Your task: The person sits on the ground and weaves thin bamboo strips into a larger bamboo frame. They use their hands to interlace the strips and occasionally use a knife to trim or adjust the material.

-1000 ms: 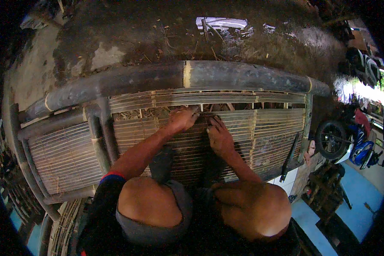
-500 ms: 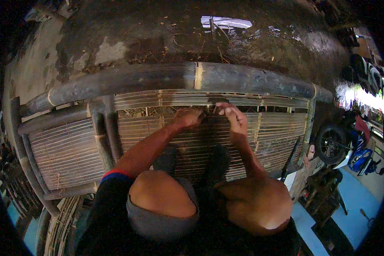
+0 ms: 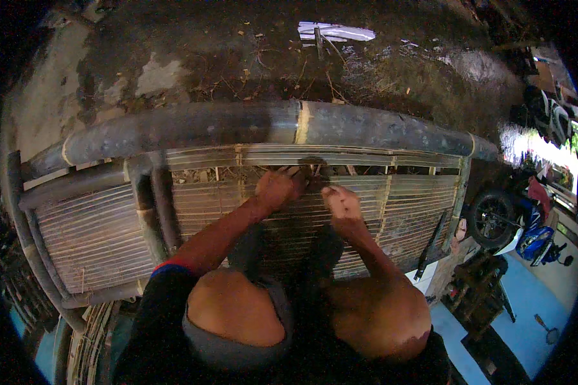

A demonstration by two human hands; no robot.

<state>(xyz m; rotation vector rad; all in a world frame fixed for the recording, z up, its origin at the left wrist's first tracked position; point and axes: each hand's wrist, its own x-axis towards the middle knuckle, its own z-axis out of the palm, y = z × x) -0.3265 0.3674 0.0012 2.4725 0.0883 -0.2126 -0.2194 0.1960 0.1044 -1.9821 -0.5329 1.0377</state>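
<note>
Beneath my arms lies a bamboo bench seat of thin slats [image 3: 417,192], framed by thick dark bamboo poles [image 3: 366,125]. My left hand [image 3: 278,190] is closed at the gap between the far slats and the main slats, slightly blurred. Close to its right, my right hand [image 3: 342,203] is curled with the fingers pressed together over the slats. A small dark shape [image 3: 313,168] shows at the gap beyond the two hands; its kind is unclear. What either hand grips is hidden or too small to make out. Pale cross strips [image 3: 388,186] run across the slats.
My bent knees are below the hands, feet on or under the slats. A long dark blade-like tool [image 3: 432,247] lies by the bench's right end. Past it stand a motorcycle wheel [image 3: 492,218] and a dark wooden block [image 3: 475,289]. Long bamboo strips [image 3: 91,340] lie lower left.
My right hand has come down toward me and its fingers have curled in. The left hand has shifted slightly left and nearer. The view has tilted a little.
</note>
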